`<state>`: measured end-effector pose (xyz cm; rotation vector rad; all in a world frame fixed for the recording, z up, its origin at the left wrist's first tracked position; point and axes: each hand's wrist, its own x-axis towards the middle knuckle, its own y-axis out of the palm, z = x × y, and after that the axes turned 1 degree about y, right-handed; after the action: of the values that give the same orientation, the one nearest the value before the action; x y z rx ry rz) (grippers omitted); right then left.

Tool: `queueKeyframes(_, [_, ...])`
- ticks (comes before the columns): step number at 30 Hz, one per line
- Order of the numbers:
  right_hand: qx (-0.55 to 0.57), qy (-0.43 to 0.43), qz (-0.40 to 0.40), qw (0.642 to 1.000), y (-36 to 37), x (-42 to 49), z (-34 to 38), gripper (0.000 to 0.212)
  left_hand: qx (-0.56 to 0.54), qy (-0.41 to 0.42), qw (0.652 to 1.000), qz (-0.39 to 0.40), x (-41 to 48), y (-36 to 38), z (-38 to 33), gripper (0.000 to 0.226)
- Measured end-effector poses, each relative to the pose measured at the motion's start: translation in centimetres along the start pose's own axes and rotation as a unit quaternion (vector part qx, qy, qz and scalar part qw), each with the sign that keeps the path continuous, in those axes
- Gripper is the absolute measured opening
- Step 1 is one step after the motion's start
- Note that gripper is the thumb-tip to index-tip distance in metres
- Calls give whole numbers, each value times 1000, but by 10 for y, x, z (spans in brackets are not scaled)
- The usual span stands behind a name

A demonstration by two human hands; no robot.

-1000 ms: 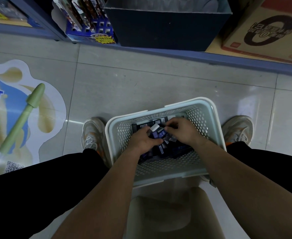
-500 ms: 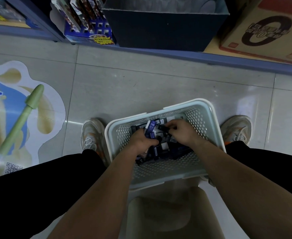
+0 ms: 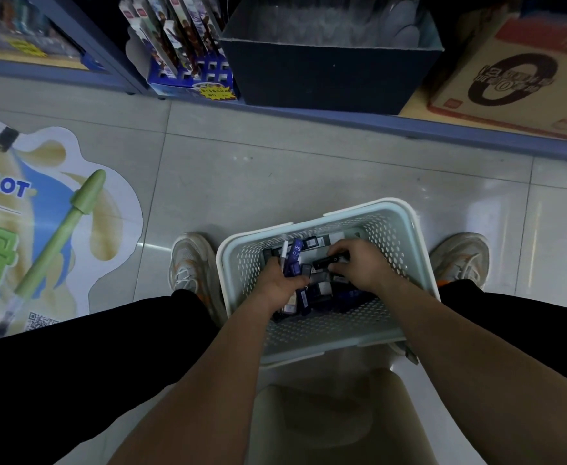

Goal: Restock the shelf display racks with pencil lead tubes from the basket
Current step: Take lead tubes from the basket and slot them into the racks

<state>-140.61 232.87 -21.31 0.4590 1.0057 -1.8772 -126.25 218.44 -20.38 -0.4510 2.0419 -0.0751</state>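
Pencil lead tubes (image 3: 322, 290): small flat cases in dark blue, black and white, heaped loose in one pale perforated basket (image 3: 409, 229) on the floor. Left hand (image 3: 280, 281) is curled round an upright bunch of blue tubes (image 3: 296, 255) (one marked HB; count within the fist unclear). Right hand (image 3: 359, 265), just beside, pinches one black tube (image 3: 329, 262) over the heap.

Both bare forearms reach down, close together. The left hand (image 3: 283, 280) grips several dark blue lead tubes (image 3: 296, 255); the right hand (image 3: 359, 263) pinches one small black tube (image 3: 327, 262).
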Motion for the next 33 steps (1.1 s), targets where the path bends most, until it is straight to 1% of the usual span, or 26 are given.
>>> queueKeyframes(3, [8,0,-27,1000,-2,-3,5,19,-29,4,1000,-1,-8,-3,-1,42])
queueKeyframes(5, [-11,-6,-34,999,-4,-6,10,18,-63,-2,998,-4,-16,-5,-4,39])
queueKeyframes(6, [-29,-15,-33,999,-5,-8,13,17,-77,-3,997,-1,-21,-6,-5,40])
queueKeyframes(9, [-80,-54,-32,995,-11,-17,29,17,-97,11,995,1,-34,-8,-10,62])
queueKeyframes(11, [-54,-65,-38,996,-16,-25,40,14,-109,19,994,-2,-39,-11,-10,70])
queueKeyframes(14, [15,-64,-44,997,-30,-42,59,8,-127,38,991,9,-54,-18,-16,69])
queueKeyframes(18, [43,-80,-34,995,-50,-73,84,11,-135,71,988,23,-75,-28,-27,65])
queueKeyframes(19, [50,-88,-32,994,-55,-82,90,12,-133,78,988,24,-85,-30,-36,61])
queueKeyframes(22, [53,-109,-45,992,-67,-102,104,13,-138,112,983,40,-111,-36,-56,30])
queueKeyframes(23, [62,-117,-43,990,-71,-107,107,14,-139,124,981,49,-117,-37,-60,29])
queueKeyframes(27, [158,-124,-33,979,-90,-133,116,9,-143,183,969,88,-142,-42,-74,63])
queueKeyframes(30, [209,-130,-29,969,-102,-149,125,5,-127,195,966,109,-154,-45,-84,63])
queueKeyframes(33, [237,-149,-63,958,-106,-155,136,15,-118,207,963,125,-162,-46,-93,66])
